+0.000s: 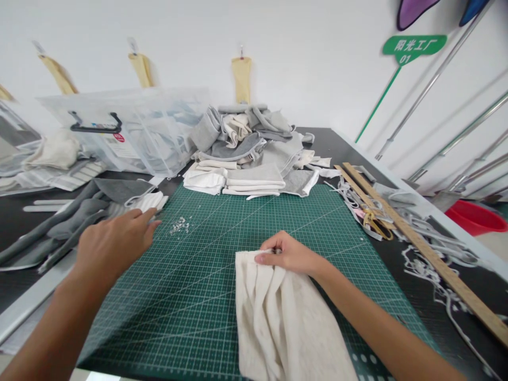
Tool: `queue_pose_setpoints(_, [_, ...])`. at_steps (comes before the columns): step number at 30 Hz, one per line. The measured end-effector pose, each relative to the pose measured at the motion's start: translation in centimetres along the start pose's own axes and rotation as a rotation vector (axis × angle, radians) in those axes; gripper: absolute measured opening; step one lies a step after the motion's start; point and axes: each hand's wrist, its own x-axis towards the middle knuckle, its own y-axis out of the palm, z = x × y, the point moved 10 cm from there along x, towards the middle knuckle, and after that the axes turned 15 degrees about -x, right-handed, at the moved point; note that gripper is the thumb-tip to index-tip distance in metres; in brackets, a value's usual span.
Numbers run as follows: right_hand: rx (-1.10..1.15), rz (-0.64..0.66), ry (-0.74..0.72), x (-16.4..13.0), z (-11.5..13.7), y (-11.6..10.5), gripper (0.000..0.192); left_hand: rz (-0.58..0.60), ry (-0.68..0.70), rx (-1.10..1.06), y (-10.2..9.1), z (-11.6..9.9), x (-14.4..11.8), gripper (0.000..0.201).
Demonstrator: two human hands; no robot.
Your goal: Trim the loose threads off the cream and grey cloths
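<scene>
Cream cloth (278,317): laid on green cutting mat (198,296), near edge; long axis runs toward the viewer.
Right hand (291,254): grip pinched on cloth's far edge.
Left hand (113,243): fingers loose, grip on nothing, touching white ribbed piece (148,201).
Around: fabric pile (246,153) behind mat; wooden ruler (420,248), scissors (375,222) at right.
Container: clear bin (130,127) holding fabric.

Right hand (291,255): pinching top edge of cream cloth (286,323) | left hand (115,244): fingertips on white ribbed piece (148,201) | surface: green cutting mat (198,296) | behind: fabric pile (250,153) | right: wooden ruler (420,248)
</scene>
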Motion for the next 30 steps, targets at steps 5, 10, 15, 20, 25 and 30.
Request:
queue_pose_setpoints(5, [-0.036,0.001,-0.002,0.0,0.4,-0.1,0.040,-0.106,-0.017,-0.152,-3.0,-1.3,-0.6,0.037])
queue_pose_setpoints(10, [-0.134,0.011,-0.071,-0.3,1.8,-0.7,0.036,-0.154,0.215,-0.692,-3.6,-7.4,-0.4,0.037])
queue_pose_setpoints(15, [-0.078,-0.071,-0.015,-1.4,0.9,-1.9,0.024,0.212,0.360,-1.022,-1.1,-14.1,1.8,0.030])
queue_pose_setpoints(20, [0.049,-0.176,0.021,-2.2,-0.3,-2.2,0.019,0.382,0.444,-1.019,-0.6,-17.4,2.9,0.026])
queue_pose_setpoints(25, [0.117,-0.245,0.036,-2.5,-0.9,-2.2,0.019,0.393,0.455,-1.008,-0.1,-18.1,3.3,0.027])
queue_pose_setpoints(30, [0.106,-0.322,0.050,-3.0,-1.2,-2.3,0.017,0.463,0.456,-1.022,1.7,-18.4,3.3,0.026])
